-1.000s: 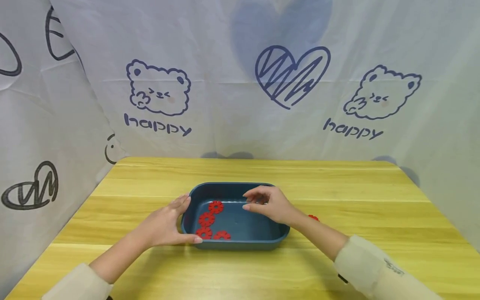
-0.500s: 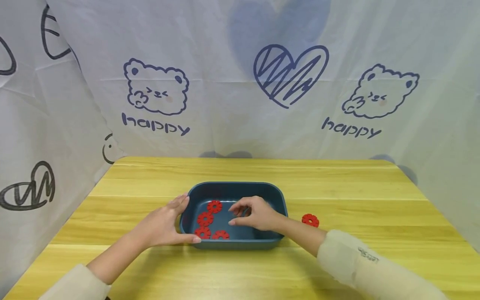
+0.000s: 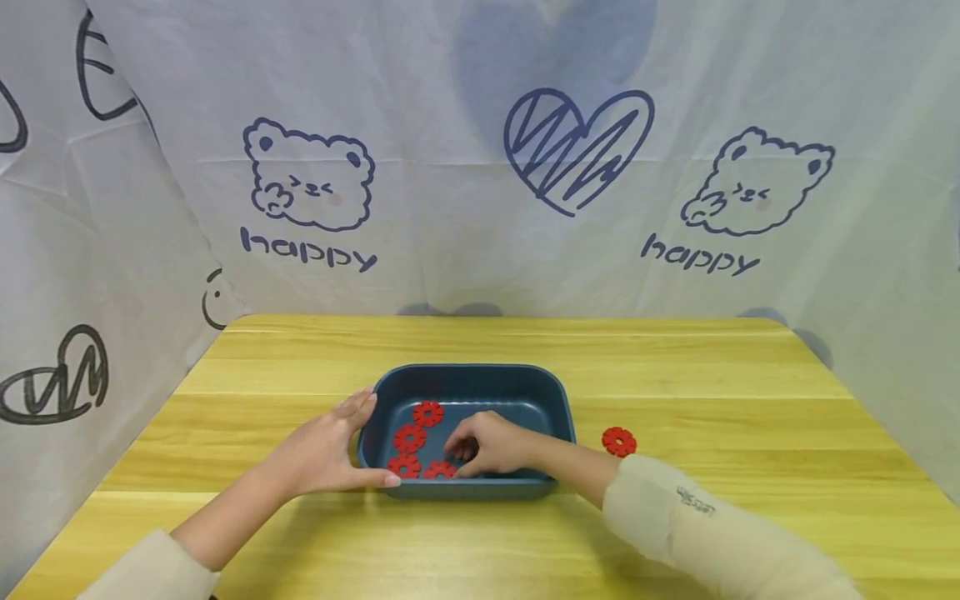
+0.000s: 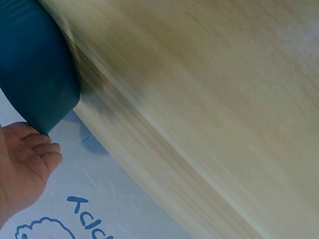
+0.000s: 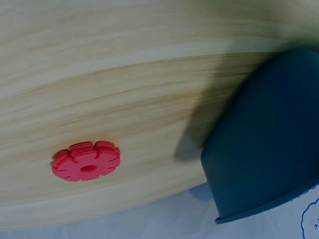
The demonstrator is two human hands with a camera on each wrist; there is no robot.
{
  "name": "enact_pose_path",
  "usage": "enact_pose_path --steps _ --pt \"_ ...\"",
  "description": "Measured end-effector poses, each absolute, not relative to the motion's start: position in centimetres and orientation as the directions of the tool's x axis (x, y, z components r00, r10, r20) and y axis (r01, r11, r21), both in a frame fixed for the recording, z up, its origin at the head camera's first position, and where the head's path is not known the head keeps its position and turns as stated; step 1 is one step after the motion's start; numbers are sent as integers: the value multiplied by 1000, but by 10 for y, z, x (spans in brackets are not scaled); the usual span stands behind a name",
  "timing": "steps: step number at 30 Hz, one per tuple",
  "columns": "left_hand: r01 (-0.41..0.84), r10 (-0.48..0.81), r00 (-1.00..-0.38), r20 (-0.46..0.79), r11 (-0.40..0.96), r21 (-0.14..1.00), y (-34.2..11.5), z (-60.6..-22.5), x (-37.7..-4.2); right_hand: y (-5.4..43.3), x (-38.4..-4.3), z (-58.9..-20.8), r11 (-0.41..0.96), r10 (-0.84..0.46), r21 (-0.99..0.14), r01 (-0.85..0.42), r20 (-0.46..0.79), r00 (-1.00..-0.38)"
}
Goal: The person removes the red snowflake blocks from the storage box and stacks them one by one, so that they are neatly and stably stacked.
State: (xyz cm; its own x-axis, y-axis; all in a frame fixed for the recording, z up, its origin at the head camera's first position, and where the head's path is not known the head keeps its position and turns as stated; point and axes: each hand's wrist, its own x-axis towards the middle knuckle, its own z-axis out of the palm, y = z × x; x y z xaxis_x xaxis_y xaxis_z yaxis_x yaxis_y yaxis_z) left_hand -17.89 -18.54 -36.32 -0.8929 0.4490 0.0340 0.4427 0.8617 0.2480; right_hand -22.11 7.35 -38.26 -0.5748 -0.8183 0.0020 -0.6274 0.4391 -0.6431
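Observation:
On the table stands a dark blue plastic basin [image 3: 480, 490], with several red notched discs [image 3: 409, 438] lying in its left part. My left hand [image 3: 330, 450] grips the basin's left end, thumb along the front rim and fingers at the far left corner. In the left wrist view, the fingers of that hand [image 4: 30, 164] meet the basin's rim. Inside the basin my right hand [image 3: 491, 443] is lowered, its loosely bent fingertips beside the front red disc [image 3: 439, 471]. Whether they touch that disc is unclear. The right wrist view does not show the right hand.
One more red notched disc [image 5: 87, 162] lies flat on the wooden table [image 3: 675, 367], to the right of the basin. A white cloth [image 3: 442, 217] with drawn bears and hearts hangs behind the table and at its sides.
My right hand has moved left, down and toward the front discs inside the basin. The disc right of the basin, earlier mostly hidden by the forearm, now shows. My left hand stays on the basin.

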Motion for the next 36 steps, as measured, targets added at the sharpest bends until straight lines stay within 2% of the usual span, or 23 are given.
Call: enact_pose_path --steps 3,18,36 --pt "445 450 -892 39 861 245 -186 -364 -179 71 -221 -384 435 -829 -618 -655 10 -560" --pt "444 449 -893 39 861 247 -185 -359 -178 63 -222 -388 493 -815 -533 -687 -7 -580" --pt "448 452 -891 45 857 256 -186 -361 -178 58 -222 -388 517 -797 -538 -666 -17 -604"
